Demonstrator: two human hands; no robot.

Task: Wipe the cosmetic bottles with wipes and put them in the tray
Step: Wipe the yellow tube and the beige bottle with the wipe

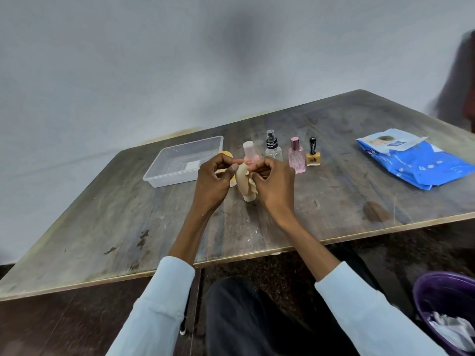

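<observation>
The table (128, 214) carries everything within my reach, so I can work seated without stretching. The blue wipes pack (421, 163) lies far off to my right, and the clear tray (164, 173) waits on my left, just beside my left hand (213, 181), nothing in it that I can make out but a small white patch. Behind my hands the bottles stand in a row: a pink-capped bottle (249, 150), a clear spray bottle (273, 146), a pink perfume bottle (296, 155) and a yellow nail polish (313, 154), upright and close together, I judge still unwiped. My left hand pinches the top of the beige bottle (245, 186) while my right hand (275, 186) pinches the crumpled wipe (251, 181) against its side. The beige bottle is small, tapering, held just above the table in front of the row.
</observation>
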